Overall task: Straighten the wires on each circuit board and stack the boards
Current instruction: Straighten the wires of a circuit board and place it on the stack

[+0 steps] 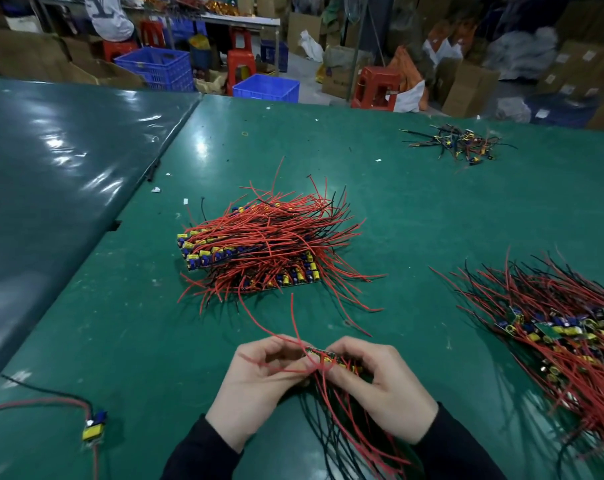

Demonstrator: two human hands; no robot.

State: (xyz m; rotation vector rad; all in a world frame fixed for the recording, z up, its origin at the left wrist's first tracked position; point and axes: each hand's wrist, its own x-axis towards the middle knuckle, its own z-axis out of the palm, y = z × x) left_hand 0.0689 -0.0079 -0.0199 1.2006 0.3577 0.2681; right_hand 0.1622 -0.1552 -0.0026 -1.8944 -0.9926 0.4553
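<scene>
My left hand [259, 386] and my right hand [380, 386] together grip a small bundle of circuit boards [328, 356] low in the middle of the head view. Red and black wires [356, 434] hang from the bundle toward me, and two red wires curve up and away. A stacked heap of boards with red wires [269, 247] lies on the green table [120, 323] ahead of my hands. A loose pile of boards with tangled wires [563, 334] spreads at the right.
A single board with yellow and blue parts [94, 426] and its wires lies at the near left. A small tangle of boards and dark wires [463, 143] sits far right. Beyond the table's far edge stand blue crates [266, 88], red stools and cardboard boxes.
</scene>
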